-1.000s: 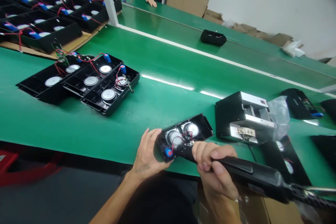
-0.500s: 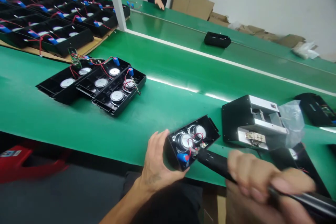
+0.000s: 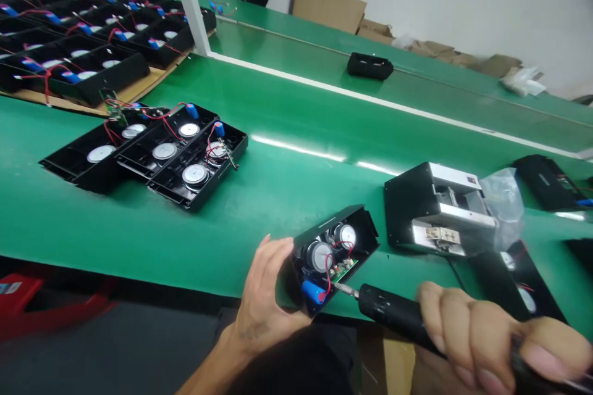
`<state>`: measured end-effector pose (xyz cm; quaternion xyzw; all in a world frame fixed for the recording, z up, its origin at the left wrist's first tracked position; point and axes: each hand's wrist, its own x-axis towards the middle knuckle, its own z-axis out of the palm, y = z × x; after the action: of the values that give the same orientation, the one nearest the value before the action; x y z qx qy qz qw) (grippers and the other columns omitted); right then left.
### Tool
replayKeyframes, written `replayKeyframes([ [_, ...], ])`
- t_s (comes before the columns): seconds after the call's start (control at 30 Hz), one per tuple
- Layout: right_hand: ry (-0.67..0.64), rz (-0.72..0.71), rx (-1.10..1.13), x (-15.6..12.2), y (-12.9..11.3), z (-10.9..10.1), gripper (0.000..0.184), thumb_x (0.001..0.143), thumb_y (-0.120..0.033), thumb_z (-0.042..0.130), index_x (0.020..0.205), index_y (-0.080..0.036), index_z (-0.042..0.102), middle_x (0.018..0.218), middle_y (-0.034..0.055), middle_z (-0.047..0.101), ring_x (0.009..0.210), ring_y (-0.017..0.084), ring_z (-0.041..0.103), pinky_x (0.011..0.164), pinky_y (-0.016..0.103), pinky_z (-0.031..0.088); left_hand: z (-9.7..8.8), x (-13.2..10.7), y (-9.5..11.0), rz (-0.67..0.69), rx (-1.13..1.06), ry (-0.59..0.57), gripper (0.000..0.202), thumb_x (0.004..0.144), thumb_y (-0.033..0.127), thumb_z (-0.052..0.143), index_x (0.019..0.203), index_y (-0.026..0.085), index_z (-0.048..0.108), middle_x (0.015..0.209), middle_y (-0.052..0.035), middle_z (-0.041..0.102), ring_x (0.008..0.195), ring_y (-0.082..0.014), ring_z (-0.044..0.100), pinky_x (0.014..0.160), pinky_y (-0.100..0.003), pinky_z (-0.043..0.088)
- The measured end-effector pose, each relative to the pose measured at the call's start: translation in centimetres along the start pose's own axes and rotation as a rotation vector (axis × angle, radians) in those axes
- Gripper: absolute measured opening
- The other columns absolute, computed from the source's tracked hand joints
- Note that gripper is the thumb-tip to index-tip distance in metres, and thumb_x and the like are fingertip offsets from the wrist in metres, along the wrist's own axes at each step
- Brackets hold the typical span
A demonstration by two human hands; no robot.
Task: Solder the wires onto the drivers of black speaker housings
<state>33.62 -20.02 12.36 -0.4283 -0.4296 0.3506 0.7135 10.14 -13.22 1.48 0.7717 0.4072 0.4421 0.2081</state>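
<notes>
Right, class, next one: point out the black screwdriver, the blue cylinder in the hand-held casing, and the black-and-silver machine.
Black screwdriver (image 3: 393,312): head view, on its barrel.
Blue cylinder (image 3: 312,291): head view, middle of its side.
Black-and-silver machine (image 3: 450,213): head view, on its silver front bar.

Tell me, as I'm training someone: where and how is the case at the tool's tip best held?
Probably by the outer walls at its near end, from the left, as the left hand does. The case is an open box: walls offer a hold clear of speakers and wires, and the tool points in from the right.
</notes>
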Motion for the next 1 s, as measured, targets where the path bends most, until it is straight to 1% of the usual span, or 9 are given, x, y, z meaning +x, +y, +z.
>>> replayKeyframes([
  [0.07, -0.005, -0.042, 0.069, 0.6, 0.2, 1.8, 0.021, 0.092, -0.047, 0.069, 0.089, -0.028, 0.059, 0.049, -0.0094, 0.042, 0.037, 0.010, 0.037, 0.048, 0.034, 0.032, -0.1, -0.3, -0.7, 0.010, -0.005, -0.014, 0.098, 0.076, 0.035, 0.084, 0.159, 0.023, 0.032, 0.144, -0.0152, 0.062, 0.135, -0.0362, 0.062, 0.123, -0.070, 0.040],
  [0.17, -0.075, -0.093, 0.112, 1.2, 0.8, 3.0, 0.017, 0.090, -0.040, 0.066, 0.092, -0.024, 0.061, 0.051, -0.0088, 0.042, 0.038, 0.008, 0.041, 0.048, 0.031, 0.033, -0.2, -0.6, -1.8, 0.009, 0.003, -0.036, 0.099, 0.075, 0.034, 0.086, 0.158, 0.023, 0.033, 0.144, -0.0162, 0.063, 0.135, -0.0365, 0.063, 0.124, -0.071, 0.039],
  [0.3, -0.051, -0.088, 0.127, 1.4, 1.3, 3.3, 0.013, 0.090, -0.036, 0.063, 0.095, -0.024, 0.063, 0.051, -0.0092, 0.039, 0.037, 0.008, 0.039, 0.047, 0.029, 0.032, -0.3, -1.2, -3.0, -0.063, 0.019, -0.050, 0.101, 0.075, 0.037, 0.088, 0.158, 0.024, 0.033, 0.145, -0.0153, 0.064, 0.137, -0.0400, 0.062, 0.123, -0.072, 0.040],
  [0.43, 0.038, -0.071, 0.130, 1.6, 1.3, 3.1, 0.016, 0.088, -0.038, 0.067, 0.093, -0.023, 0.065, 0.051, -0.0091, 0.041, 0.037, 0.008, 0.036, 0.047, 0.029, 0.032, -0.5, -1.8, -3.8, -0.243, 0.031, -0.102, 0.104, 0.069, 0.041, 0.091, 0.157, 0.033, 0.036, 0.149, -0.0110, 0.064, 0.148, -0.0491, 0.047, 0.109, -0.074, 0.055],
  [0.5, 0.093, -0.051, 0.128, 1.8, 1.3, 2.8, 0.017, 0.088, -0.039, 0.069, 0.093, -0.022, 0.066, 0.051, -0.0089, 0.043, 0.038, 0.007, 0.035, 0.046, 0.029, 0.031, -0.6, -2.0, -4.1, -0.307, 0.026, -0.130, 0.106, 0.066, 0.040, 0.092, 0.156, 0.036, 0.037, 0.150, -0.0093, 0.064, 0.150, -0.0505, 0.044, 0.104, -0.073, 0.059],
  [0.57, 0.132, -0.034, 0.134, 2.0, 1.4, 2.3, 0.019, 0.087, -0.039, 0.071, 0.093, -0.021, 0.067, 0.052, -0.0086, 0.044, 0.039, 0.007, 0.034, 0.046, 0.029, 0.030, -0.8, -2.0, -4.2, -0.338, 0.018, -0.152, 0.107, 0.065, 0.039, 0.093, 0.156, 0.037, 0.036, 0.150, -0.0085, 0.063, 0.150, -0.0497, 0.044, 0.105, -0.072, 0.059],
  [0.73, 0.163, -0.020, 0.148, 2.4, 1.4, 0.9, 0.023, 0.084, -0.040, 0.076, 0.092, -0.020, 0.068, 0.051, -0.0089, 0.043, 0.039, 0.007, 0.034, 0.046, 0.028, 0.027, -0.8, -2.2, -4.2, -0.326, -0.014, -0.159, 0.104, 0.070, 0.038, 0.092, 0.157, 0.031, 0.036, 0.153, -0.0129, 0.060, 0.153, -0.0463, 0.042, 0.113, -0.072, 0.052],
  [0.9, 0.173, -0.016, 0.136, 2.4, 1.6, 0.2, 0.022, 0.084, -0.039, 0.076, 0.091, -0.020, 0.069, 0.050, -0.0086, 0.044, 0.038, 0.007, 0.033, 0.046, 0.028, 0.026, -0.6, -2.6, -4.6, -0.196, -0.067, -0.145, 0.102, 0.075, 0.031, 0.089, 0.159, 0.027, 0.031, 0.158, -0.0167, 0.054, 0.152, -0.0398, 0.045, 0.124, -0.070, 0.038],
  [1.0, 0.204, -0.009, 0.101, 2.6, 2.0, -0.2, 0.020, 0.085, -0.037, 0.075, 0.095, -0.020, 0.069, 0.053, -0.0078, 0.048, 0.039, 0.008, 0.037, 0.048, 0.028, 0.029, -0.6, -2.6, -4.7, -0.207, -0.081, -0.147, 0.102, 0.076, 0.030, 0.089, 0.159, 0.028, 0.031, 0.158, -0.0159, 0.054, 0.149, -0.0390, 0.050, 0.123, -0.070, 0.041],
])
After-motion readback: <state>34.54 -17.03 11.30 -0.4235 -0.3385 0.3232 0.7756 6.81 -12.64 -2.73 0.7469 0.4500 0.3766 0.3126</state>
